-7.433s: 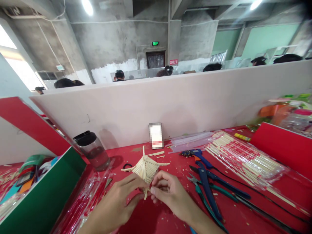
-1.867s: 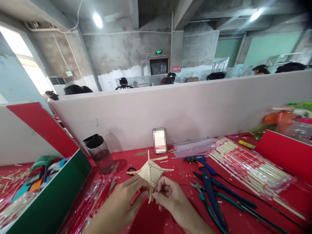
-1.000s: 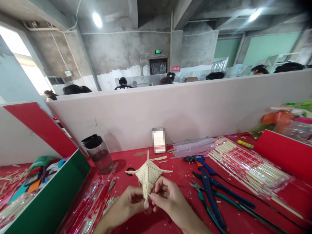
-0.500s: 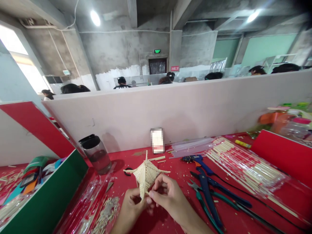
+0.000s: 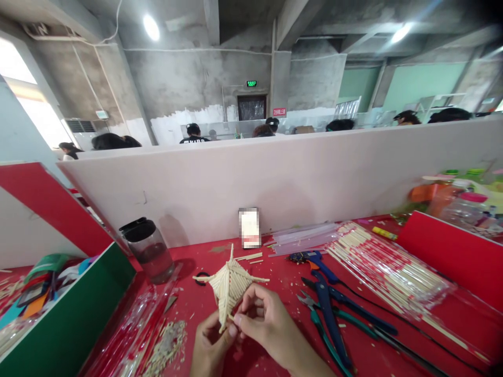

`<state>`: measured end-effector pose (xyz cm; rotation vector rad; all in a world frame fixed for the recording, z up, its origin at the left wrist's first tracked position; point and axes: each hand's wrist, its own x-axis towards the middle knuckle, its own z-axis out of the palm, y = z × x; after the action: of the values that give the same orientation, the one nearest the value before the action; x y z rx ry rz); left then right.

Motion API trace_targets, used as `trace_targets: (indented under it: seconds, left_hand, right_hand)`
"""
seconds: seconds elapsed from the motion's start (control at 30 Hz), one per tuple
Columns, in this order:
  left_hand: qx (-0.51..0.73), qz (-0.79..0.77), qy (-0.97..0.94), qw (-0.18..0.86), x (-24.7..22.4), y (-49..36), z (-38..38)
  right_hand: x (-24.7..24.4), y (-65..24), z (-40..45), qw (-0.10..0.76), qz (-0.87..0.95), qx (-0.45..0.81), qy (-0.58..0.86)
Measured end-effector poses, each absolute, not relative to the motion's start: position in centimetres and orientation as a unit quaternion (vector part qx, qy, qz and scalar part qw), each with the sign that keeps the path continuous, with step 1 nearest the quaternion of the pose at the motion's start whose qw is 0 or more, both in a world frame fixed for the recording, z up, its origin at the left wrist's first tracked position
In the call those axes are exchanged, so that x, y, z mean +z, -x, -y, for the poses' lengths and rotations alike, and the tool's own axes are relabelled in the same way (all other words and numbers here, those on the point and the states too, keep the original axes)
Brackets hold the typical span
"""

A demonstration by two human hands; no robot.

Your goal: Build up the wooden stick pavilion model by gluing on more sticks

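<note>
A pale star-shaped piece built of wooden sticks (image 5: 230, 283) is held up over the red table, its ridged faces meeting at a raised centre. Thin points stick out to the far side, left and right. My left hand (image 5: 212, 337) grips the near point between thumb and fingers. Close beside it, my right hand (image 5: 265, 319) is closed, thumb and forefinger pinching a short stick (image 5: 231, 317) at the near arm. The curled fingers partly hide the star's lower right side.
Right of my hands lie a blue glue gun (image 5: 314, 259), cutters (image 5: 328, 314), green-handled pliers (image 5: 314, 309) and bagged sticks (image 5: 389, 262). A dark-lidded bottle (image 5: 149, 251) stands left, near a green panel (image 5: 78, 319) and stick scraps (image 5: 168, 340). A white partition (image 5: 196, 183) crosses behind; people sit beyond.
The star and both hands sit slightly lower and left in view, while the whole scene has also shifted a little left. The grip on the star looks the same.
</note>
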<state>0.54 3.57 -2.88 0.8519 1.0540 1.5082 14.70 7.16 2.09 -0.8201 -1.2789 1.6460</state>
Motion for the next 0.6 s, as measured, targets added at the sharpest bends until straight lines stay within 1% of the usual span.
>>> trace_targets:
  seconds: [0.1, 0.3, 0.6]
  left_hand:
    - [0.631, -0.434, -0.310, 0.563, -3.0, -0.9, -3.3]
    - [0.650, -0.432, -0.319, 0.538, -3.6, -0.6, -3.6]
    - [0.662, -0.416, -0.317, 0.537, -3.9, -0.3, -3.7]
  right_hand:
    - [1.9, -14.6, -7.2, 0.430, 0.521, 0.658, 0.334]
    - [2.0, -14.5, -7.1, 0.428, 0.526, 0.650, 0.344]
    - [1.7, -14.5, -7.2, 0.438, 0.524, 0.654, 0.325]
